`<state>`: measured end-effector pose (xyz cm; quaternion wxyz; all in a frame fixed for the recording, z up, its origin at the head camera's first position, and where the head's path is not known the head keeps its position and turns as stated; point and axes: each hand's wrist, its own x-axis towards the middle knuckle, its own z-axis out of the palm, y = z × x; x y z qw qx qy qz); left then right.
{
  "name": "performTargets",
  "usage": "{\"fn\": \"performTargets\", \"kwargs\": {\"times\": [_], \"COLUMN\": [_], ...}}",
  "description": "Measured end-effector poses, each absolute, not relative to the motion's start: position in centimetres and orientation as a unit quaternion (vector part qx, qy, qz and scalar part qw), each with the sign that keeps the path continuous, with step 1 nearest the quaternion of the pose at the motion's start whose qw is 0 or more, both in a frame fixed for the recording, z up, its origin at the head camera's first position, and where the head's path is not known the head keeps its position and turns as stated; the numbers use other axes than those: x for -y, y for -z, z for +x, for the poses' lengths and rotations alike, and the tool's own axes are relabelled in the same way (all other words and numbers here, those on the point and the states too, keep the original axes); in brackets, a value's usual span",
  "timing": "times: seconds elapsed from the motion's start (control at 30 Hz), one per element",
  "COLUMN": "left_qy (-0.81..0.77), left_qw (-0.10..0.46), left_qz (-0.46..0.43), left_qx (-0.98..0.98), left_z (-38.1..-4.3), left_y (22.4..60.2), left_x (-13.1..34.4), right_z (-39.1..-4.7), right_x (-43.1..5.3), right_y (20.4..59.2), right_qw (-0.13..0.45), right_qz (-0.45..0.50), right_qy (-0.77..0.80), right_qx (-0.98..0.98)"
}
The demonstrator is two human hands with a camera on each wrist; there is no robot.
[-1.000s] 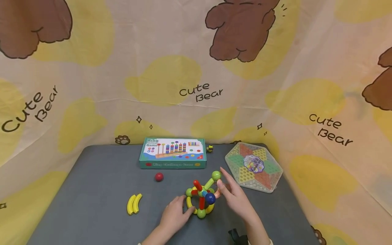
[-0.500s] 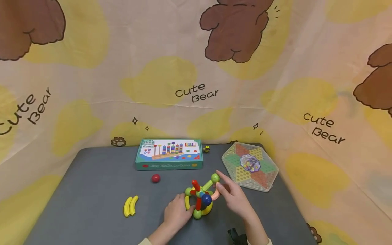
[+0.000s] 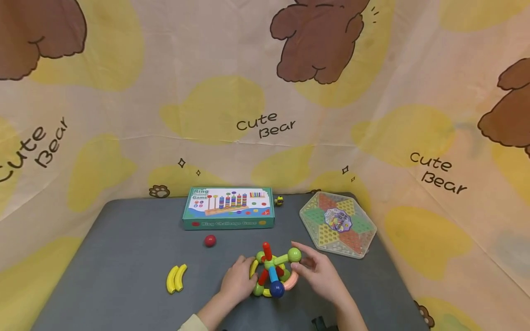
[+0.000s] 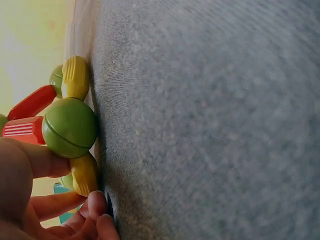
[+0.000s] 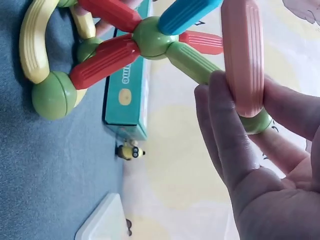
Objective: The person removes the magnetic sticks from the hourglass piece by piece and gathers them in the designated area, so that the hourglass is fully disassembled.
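A magnetic ball-and-stick model (image 3: 269, 265) stands on the table between both hands. Its ring of yellow curved sticks and green balls lies at the bottom, with red sticks rising to a central green ball. My left hand (image 3: 239, 280) grips the base at its left side, fingers around a yellow curved stick (image 4: 84, 175) by a green ball (image 4: 70, 127). My right hand (image 3: 320, 276) pinches a pink curved stick (image 5: 243, 60) close to the upper green ball (image 3: 294, 254). A blue ball (image 3: 277, 289) on a light blue stick points toward me.
Two yellow curved sticks (image 3: 176, 278) and a red ball (image 3: 210, 240) lie to the left. Behind are a Ring Challenge Game box (image 3: 228, 209), a small yellow figure (image 3: 279, 201) and a hexagonal Chinese checkers board (image 3: 338, 225). A black object (image 3: 322, 323) sits by the right forearm.
The model has turned clockwise: its upper green ball swung right and nearer, and the blue ball came toward me. More of the pink stick shows. Both hands moved along with it slightly.
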<state>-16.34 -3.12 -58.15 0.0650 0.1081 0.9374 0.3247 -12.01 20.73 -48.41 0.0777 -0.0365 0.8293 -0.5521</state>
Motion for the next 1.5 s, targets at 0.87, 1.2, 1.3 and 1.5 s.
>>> {"fn": "performTargets", "kwargs": {"times": [0.87, 1.2, 1.3, 1.5], "left_qy": [-0.509, -0.348, -0.324, -0.336], "left_qw": [0.002, -0.207, -0.249, -0.269], "left_qz": [0.307, 0.384, 0.372, 0.341], "left_qx": [-0.804, -0.83, -0.833, -0.836], "left_z": [-13.0, -11.6, -12.0, -13.0], "left_y": [52.5, 50.6, 50.7, 51.2], "left_x": [5.9, 3.8, 3.1, 2.9], "right_z": [-12.1, -11.8, -11.7, -11.8], "right_x": [-18.7, -18.3, -18.1, -17.7], "right_y": [47.7, 47.8, 47.9, 48.3], "right_qw": [0.095, 0.073, 0.069, 0.064], "right_qz": [0.078, 0.119, 0.119, 0.111], "right_qy": [0.692, 0.684, 0.696, 0.716], "right_qx": [-0.711, -0.716, -0.705, -0.687]}}
